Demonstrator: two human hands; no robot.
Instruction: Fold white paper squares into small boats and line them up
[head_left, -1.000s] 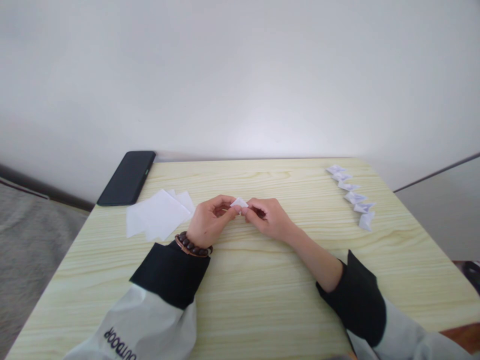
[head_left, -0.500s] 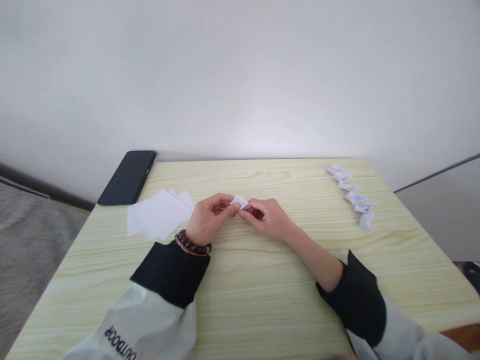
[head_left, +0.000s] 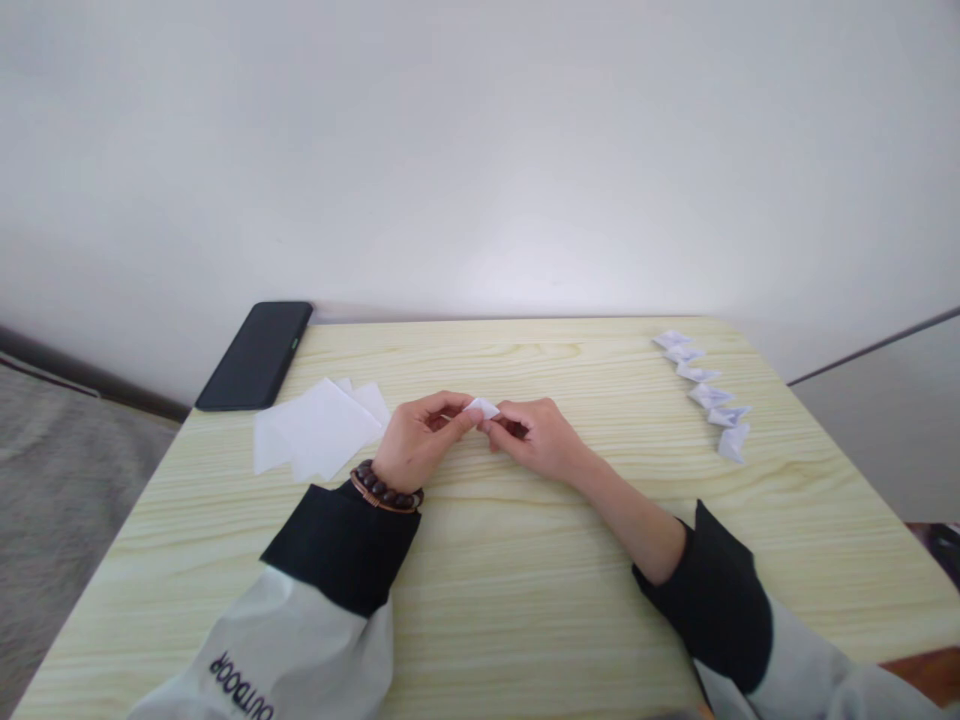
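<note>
A small folded piece of white paper point(head_left: 482, 406) is pinched between both hands above the middle of the table. My left hand point(head_left: 424, 435), with a dark bead bracelet at the wrist, grips its left side between thumb and fingers. On the right side, the thumb and fingers of my right hand point(head_left: 536, 435) close on the paper. My fingertips hide its lower part. Several loose white paper sheets point(head_left: 319, 425) lie overlapping just left of my left hand.
A black phone-like device point(head_left: 255, 355) rests at the table's back left corner. Several small folded paper shapes point(head_left: 709, 395) stand in a slanting row on the right. Behind the wood-grain table point(head_left: 525, 580) rises a white wall point(head_left: 480, 160).
The folded paper looks flatter and more tilted than before, showing less of its face. My fingertips have shifted slightly around it; both arms stay in place.
</note>
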